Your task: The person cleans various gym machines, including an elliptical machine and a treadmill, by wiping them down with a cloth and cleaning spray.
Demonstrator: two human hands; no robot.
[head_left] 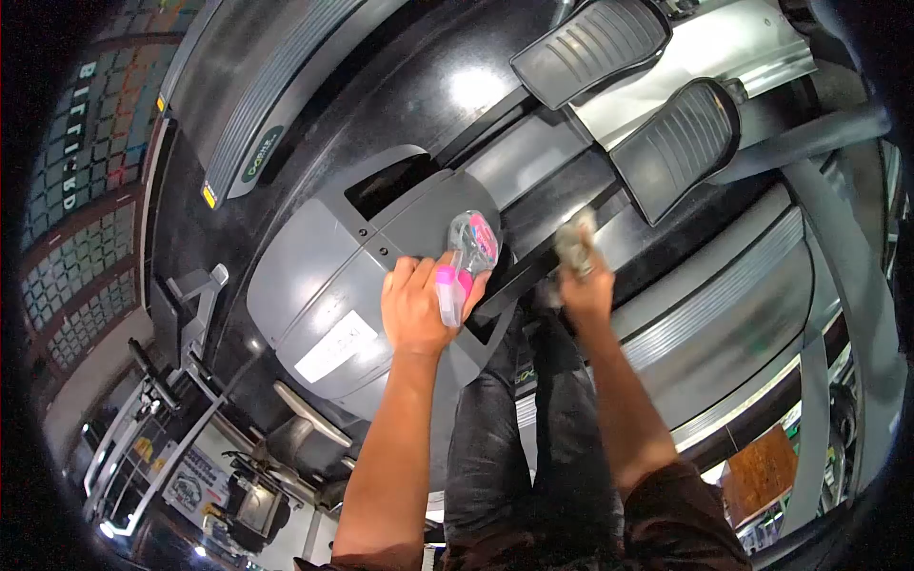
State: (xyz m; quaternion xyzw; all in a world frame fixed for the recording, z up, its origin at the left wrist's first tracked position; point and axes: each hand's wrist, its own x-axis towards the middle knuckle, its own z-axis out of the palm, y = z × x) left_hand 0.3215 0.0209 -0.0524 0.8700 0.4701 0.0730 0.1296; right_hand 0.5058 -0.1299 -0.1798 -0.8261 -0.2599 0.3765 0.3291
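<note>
My left hand (415, 309) is wrapped round a clear spray bottle (473, 238) with a pink and white trigger head and a pink label. It is over the grey housing (309, 252) of an elliptical machine, beside two dark screw heads. In my right hand (587, 293), slightly smeared by motion, is a crumpled pale cloth (575, 244). This cloth overlaps the dark bar leading from the housing towards the near ribbed foot pedal (678, 147). Farther up lies a second foot pedal (592, 48).
A treadmill side rail (286, 105) runs along the upper left, and another treadmill deck (724, 295) lies to the right. A thick grey frame tube (809, 143) crosses the right side. Metal gym equipment (171, 476) stands at lower left. My legs (490, 447) are close to the housing.
</note>
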